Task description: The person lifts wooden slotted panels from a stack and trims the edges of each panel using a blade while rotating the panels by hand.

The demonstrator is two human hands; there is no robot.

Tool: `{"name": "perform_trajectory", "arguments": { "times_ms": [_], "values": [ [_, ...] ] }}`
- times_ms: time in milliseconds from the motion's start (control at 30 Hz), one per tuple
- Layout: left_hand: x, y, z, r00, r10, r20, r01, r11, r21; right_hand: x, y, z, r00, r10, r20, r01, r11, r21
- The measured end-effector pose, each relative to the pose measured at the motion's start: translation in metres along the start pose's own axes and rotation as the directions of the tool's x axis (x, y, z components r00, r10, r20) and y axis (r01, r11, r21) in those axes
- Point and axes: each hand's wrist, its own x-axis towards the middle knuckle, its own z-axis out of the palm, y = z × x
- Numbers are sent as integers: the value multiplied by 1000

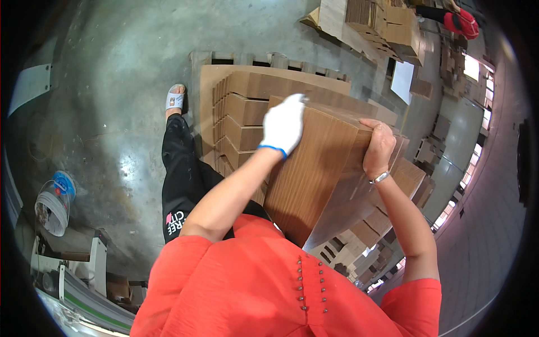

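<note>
A thick, wood-grain panel or bundle of panels stands tilted in front of my body; I cannot tell how many pieces it holds. My left hand, in a white glove with a blue cuff, is closed on its upper left edge, with the fingertips hooked out of sight. My bare right hand, with a silver bracelet at the wrist, grips the upper right corner, fingers bent over the edge. Beyond and left of it, stacked wood-grain boards with stepped ends lie on a brown base sheet.
A wooden pallet shows under the base sheet. At the left are a white bucket and a machine with a green-striped rail. More board stacks stand at the far right, near another person in red.
</note>
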Motion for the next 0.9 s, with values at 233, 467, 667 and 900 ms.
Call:
{"name": "perform_trajectory", "arguments": {
  "times_ms": [233,467,667,900],
  "values": [
    [7,10,-10,972,-221,74,231,959,-167,2,-5,1,1000,-4,-4,4,1000,12],
    [-30,151,-45,956,194,219,-40,828,-560,1,8,0,998,-59,4,59,998,21],
    [-23,93,-28,987,-29,157,84,931,-354,0,3,3,999,-30,-20,30,999,-18],
    [1,-5,-5,981,-182,62,190,962,-196,1,-1,-1,999,-38,6,38,999,-14]
  ]
}}
